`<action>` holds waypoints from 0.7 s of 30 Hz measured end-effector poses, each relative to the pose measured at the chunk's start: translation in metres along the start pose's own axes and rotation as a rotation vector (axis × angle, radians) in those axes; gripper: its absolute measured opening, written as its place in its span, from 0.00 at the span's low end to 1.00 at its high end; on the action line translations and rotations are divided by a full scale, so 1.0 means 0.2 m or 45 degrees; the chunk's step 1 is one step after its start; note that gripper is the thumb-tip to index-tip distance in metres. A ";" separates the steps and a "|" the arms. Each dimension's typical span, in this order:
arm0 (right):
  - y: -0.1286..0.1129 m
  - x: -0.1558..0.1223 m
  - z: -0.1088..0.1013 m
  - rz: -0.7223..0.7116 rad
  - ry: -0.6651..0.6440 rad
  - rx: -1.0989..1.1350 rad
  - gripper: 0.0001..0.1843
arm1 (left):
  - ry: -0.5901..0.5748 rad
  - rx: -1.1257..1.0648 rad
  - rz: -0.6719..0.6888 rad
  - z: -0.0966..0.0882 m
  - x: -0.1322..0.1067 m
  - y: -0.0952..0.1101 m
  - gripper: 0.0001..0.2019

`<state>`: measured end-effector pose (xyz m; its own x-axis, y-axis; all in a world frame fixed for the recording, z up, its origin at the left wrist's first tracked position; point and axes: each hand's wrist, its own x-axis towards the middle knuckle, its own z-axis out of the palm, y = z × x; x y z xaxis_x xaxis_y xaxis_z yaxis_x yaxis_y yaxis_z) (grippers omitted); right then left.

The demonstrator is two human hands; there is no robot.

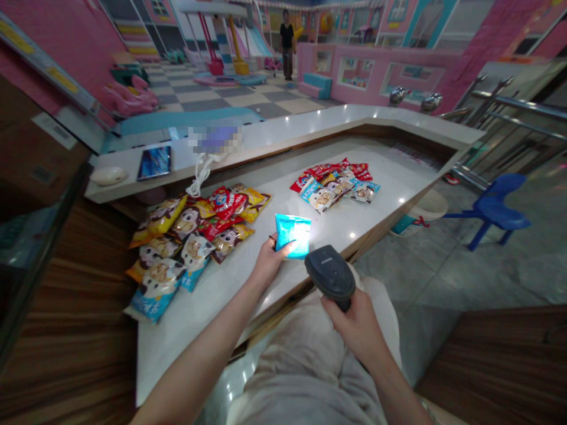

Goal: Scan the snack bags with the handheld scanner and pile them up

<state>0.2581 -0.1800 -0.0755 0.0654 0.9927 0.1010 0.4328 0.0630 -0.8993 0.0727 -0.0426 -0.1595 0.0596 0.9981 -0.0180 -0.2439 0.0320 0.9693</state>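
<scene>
My left hand (271,258) grips a blue snack bag (292,231) by its lower left side, thumb across the front, over the white counter (234,283). A bright patch of light falls on the bag. In my right hand (354,319) is a dark barcode scanner (330,273), its head pointed toward the bag. To the left lies a pile of snack bags in yellow, red, brown and blue, among them a blue and white bag (157,288) at the near edge. Farther right on the counter, a smaller group holds red bags (358,170) and blue and white bags (316,193).
A raised ledge (274,133) runs behind the counter, bearing a tablet (154,163), a white oval object (108,175) and a white cable (200,175). Right of the counter stand a white bucket (420,212) and a blue chair (498,203). A person (287,44) stands in the play area beyond.
</scene>
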 end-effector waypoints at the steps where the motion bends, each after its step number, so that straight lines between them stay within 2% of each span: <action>1: 0.00 0.00 0.00 -0.004 0.008 -0.001 0.07 | 0.004 -0.004 -0.003 0.00 0.00 0.00 0.22; 11: 0.00 0.00 0.00 -0.007 0.020 0.021 0.06 | 0.092 -0.249 -0.121 0.05 -0.04 0.10 0.27; 17: 0.02 0.00 0.00 -0.015 0.027 0.028 0.06 | 0.019 -0.173 -0.117 0.04 -0.04 0.08 0.24; 21: 0.02 0.00 0.00 -0.014 0.028 0.026 0.05 | 0.104 -0.215 -0.064 0.03 -0.04 0.08 0.23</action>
<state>0.2593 -0.1803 -0.0792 0.0806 0.9894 0.1204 0.4153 0.0765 -0.9065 0.0750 -0.0495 -0.1422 -0.0009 0.9958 -0.0918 -0.4020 0.0837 0.9118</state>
